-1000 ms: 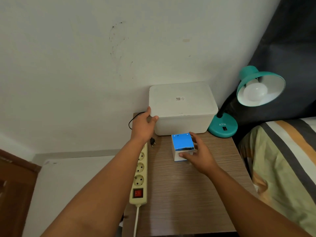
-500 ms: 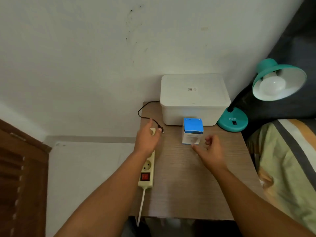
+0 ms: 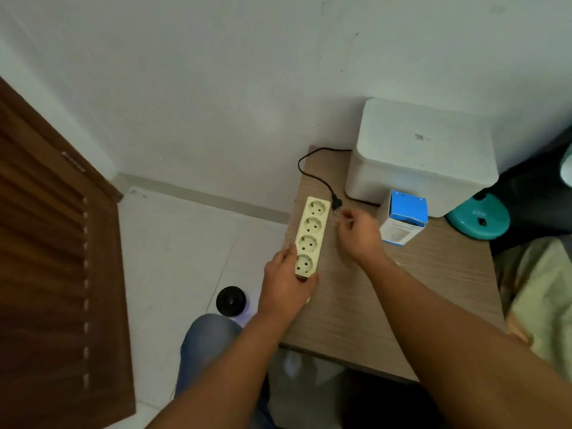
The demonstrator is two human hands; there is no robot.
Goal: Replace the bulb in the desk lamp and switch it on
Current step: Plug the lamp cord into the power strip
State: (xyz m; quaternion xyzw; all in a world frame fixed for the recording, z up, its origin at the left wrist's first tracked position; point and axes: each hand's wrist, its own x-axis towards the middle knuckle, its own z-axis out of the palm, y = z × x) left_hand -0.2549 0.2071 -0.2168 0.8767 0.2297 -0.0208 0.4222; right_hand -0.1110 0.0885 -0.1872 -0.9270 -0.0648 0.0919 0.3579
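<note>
Lamp base [image 3: 478, 219]: round, glossy teal.

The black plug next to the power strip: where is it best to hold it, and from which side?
Pinch the plug by its black body, coming from the right, where the right hand already is. Its cord leads back-left, and the power strip lies to its left.

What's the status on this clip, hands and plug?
Left hand grips cream four-socket power strip. Right hand reaching for black plug, unplugged. Nothing in the way.
</note>
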